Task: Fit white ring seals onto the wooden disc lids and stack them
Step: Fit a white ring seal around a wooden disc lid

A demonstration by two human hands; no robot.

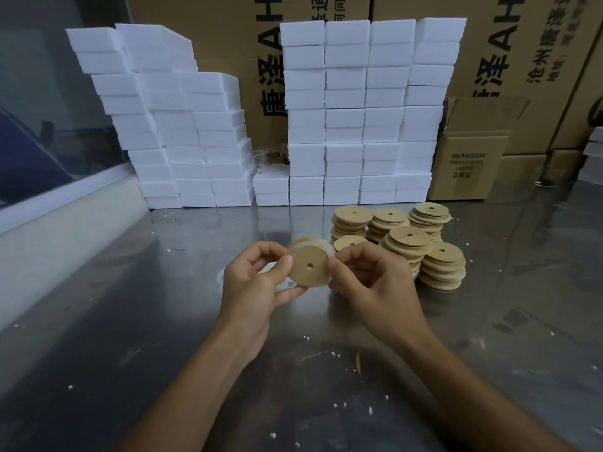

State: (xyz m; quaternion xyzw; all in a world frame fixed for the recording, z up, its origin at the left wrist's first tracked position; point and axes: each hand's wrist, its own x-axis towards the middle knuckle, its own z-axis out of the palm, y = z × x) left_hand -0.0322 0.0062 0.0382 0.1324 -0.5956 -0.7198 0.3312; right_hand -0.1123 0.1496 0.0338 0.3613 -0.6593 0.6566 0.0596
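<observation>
Disc lid [308, 266]: round pale wood, centre hole, translucent white ring seal [327, 247] on rim. I see left hand [257, 285], right hand [372, 278] pinching opposite edges above steel table [130, 321].

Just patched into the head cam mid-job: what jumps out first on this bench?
Dead centre, the left hand and right hand hold a wooden disc lid on edge, a white ring seal around its far rim. Right of them, stacks of wooden lids sit on the steel table. Behind, a wall of white foam blocks lines the cardboard boxes.
</observation>
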